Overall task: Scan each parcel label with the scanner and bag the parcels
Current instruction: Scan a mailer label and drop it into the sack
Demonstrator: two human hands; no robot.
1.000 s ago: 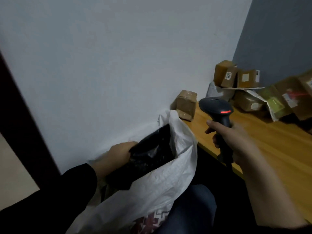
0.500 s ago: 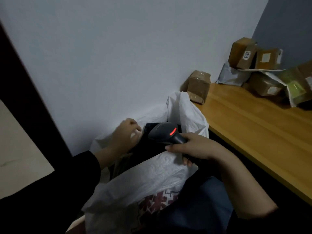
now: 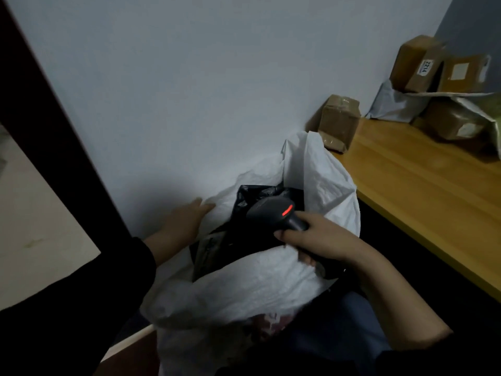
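Observation:
A big white woven sack point(image 3: 260, 289) stands open between my knees and the wall. A black plastic parcel point(image 3: 235, 237) lies inside its mouth. My right hand point(image 3: 317, 240) grips the dark handheld scanner point(image 3: 273, 213), whose red light glows, and holds it over the sack's near rim above the black parcel. My left hand point(image 3: 187, 218) rests with straight fingers on the sack's far left rim, apart from the parcel. Several brown cardboard parcels point(image 3: 417, 63) with white labels are piled at the table's far right corner.
The wooden table point(image 3: 423, 185) runs along the right, its edge close to the sack. One small taped box point(image 3: 339, 120) stands at its near-left corner against the white wall. A grey mailer bag point(image 3: 398, 104) lies under the stacked boxes. A dark door frame point(image 3: 54, 126) stands at the left.
My left hand let go of the black parcel in the sack and moved out to the sack's left rim. My right hand brought the scanner down from the table to the sack's mouth.

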